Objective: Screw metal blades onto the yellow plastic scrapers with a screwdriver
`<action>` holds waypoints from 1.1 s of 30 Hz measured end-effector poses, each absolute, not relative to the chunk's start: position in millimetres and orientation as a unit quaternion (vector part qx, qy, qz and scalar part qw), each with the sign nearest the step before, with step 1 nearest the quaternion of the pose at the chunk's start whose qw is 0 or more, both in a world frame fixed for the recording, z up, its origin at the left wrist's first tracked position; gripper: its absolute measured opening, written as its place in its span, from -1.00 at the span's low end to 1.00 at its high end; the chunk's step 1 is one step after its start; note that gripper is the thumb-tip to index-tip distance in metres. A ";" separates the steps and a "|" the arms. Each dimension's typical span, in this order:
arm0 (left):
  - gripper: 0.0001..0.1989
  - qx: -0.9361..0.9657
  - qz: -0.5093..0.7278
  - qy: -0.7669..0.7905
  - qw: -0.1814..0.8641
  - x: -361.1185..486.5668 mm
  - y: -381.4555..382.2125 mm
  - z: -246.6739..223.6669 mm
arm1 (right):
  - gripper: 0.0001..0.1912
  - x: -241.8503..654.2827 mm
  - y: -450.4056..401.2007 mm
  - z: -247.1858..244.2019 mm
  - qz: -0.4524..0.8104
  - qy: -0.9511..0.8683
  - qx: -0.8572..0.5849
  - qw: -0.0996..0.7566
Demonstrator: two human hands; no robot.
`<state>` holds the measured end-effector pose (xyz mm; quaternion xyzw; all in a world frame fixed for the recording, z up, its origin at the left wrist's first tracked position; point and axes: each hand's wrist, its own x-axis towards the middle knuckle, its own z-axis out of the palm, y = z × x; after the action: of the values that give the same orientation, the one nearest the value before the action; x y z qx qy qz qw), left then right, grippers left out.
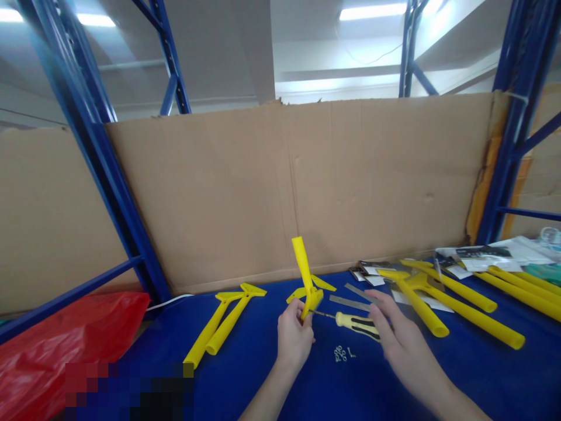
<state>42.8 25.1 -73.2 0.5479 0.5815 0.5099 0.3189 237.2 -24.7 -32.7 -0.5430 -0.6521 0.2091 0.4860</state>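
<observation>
My left hand (294,336) is closed around the flared head end of a yellow plastic handle (301,257), its tube pointing upward. In my right hand (401,336) is a screwdriver (353,321) with a cream and black grip, held level. Its tip reaches the yellow head beside my left fingers; whether it sits in a screw is too small to tell. Two flat metal strips (349,302) lie beside the right fingertips, their near ends hidden by the hand. Behind the held handle, another yellow head (323,283) partly shows. Small screws and nuts (340,354) lie below the screwdriver.
Two yellow handles (230,321) rest on the blue tabletop (245,386) at left. Several more (464,307) lie at right with packets (482,257) behind. A cardboard panel (228,193) and blue posts (504,146) bound the table. Red plastic (79,327) lies at left.
</observation>
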 end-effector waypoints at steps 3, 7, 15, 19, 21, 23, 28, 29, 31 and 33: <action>-0.92 0.530 0.515 0.591 0.324 43.1 26.5 -73.6 | -0.40 235.6 -25.1 -35.5 0.219 -0.655 -0.511 0.512; -0.91 0.526 0.515 0.594 0.324 43.6 25.1 -71.1 | -0.60 233.9 -25.4 -28.9 0.201 -0.665 -0.508 0.510; -0.88 0.534 0.511 0.599 0.307 42.1 22.4 -68.6 | -0.54 233.0 -24.0 -27.9 0.215 -0.647 -0.520 0.515; -0.89 0.553 0.511 0.588 0.293 41.4 22.0 -68.4 | -0.73 236.3 -20.8 -30.0 0.165 -0.669 -0.537 0.487; -0.86 0.538 0.519 0.595 0.296 41.5 21.4 -67.6 | -0.64 237.6 -19.6 -30.2 0.175 -0.660 -0.539 0.494; -0.84 0.528 0.522 0.600 0.299 41.8 20.8 -66.9 | -0.57 238.1 -19.1 -29.1 0.188 -0.674 -0.515 0.495; -0.89 0.558 0.513 0.586 0.286 40.8 20.0 -66.1 | -0.67 236.1 -20.3 -25.2 0.188 -0.672 -0.556 0.451; -0.88 0.552 0.515 0.589 0.289 40.4 20.1 -66.0 | -0.63 235.9 -20.5 -26.0 0.197 -0.665 -0.562 0.451; -0.86 0.536 0.519 0.596 0.299 39.8 20.6 -65.8 | -0.53 236.7 -20.0 -28.9 0.208 -0.659 -0.551 0.468; -0.85 0.533 0.520 0.596 0.301 39.6 21.1 -66.1 | -0.48 238.9 -18.4 -31.1 0.197 -0.668 -0.526 0.487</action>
<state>39.6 21.1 -66.1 0.5334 0.5958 0.5196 0.3009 238.9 -18.4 -31.1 -0.5262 -0.6684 0.1967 0.4875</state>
